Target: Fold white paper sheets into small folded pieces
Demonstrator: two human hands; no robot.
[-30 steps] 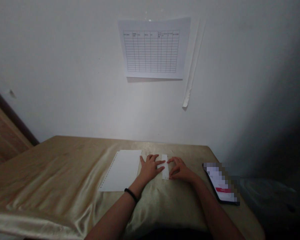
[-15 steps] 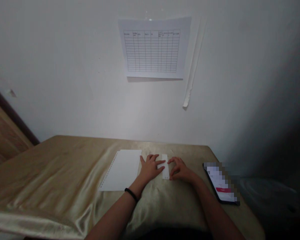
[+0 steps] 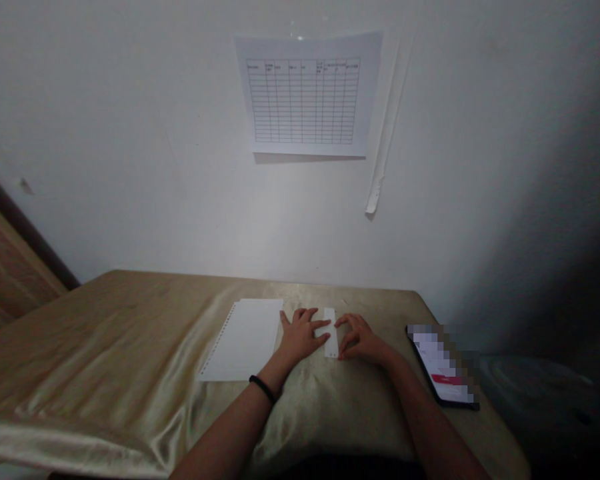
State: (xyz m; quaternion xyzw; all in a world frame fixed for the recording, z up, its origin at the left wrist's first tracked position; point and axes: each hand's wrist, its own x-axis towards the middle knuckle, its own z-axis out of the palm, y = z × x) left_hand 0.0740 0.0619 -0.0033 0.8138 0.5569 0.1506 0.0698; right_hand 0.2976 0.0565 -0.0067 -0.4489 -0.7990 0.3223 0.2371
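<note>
A narrow white paper strip (image 3: pixel 331 341) lies flat on the cloth-covered table, with small dark marks at its near end. My left hand (image 3: pixel 301 335) rests palm down with spread fingers; its index finger and thumb tips reach the strip's left edge. On the other side, my right hand (image 3: pixel 359 339) is curved, fingers apart, its fingertips at the strip's right edge. Neither hand is wrapped around anything. Left of my left hand lie white loose-leaf sheets (image 3: pixel 243 340) with punched holes along one side. A black band (image 3: pixel 263 389) circles my left wrist.
A phone (image 3: pixel 443 367) with a lit, partly blurred screen lies near the table's right edge. The table has a shiny gold cloth (image 3: pixel 130 333) with folds. A printed grid sheet (image 3: pixel 307 97) hangs on the wall, beside a peeling strip (image 3: pixel 383 160). Brown wood (image 3: pixel 15 260) stands at left.
</note>
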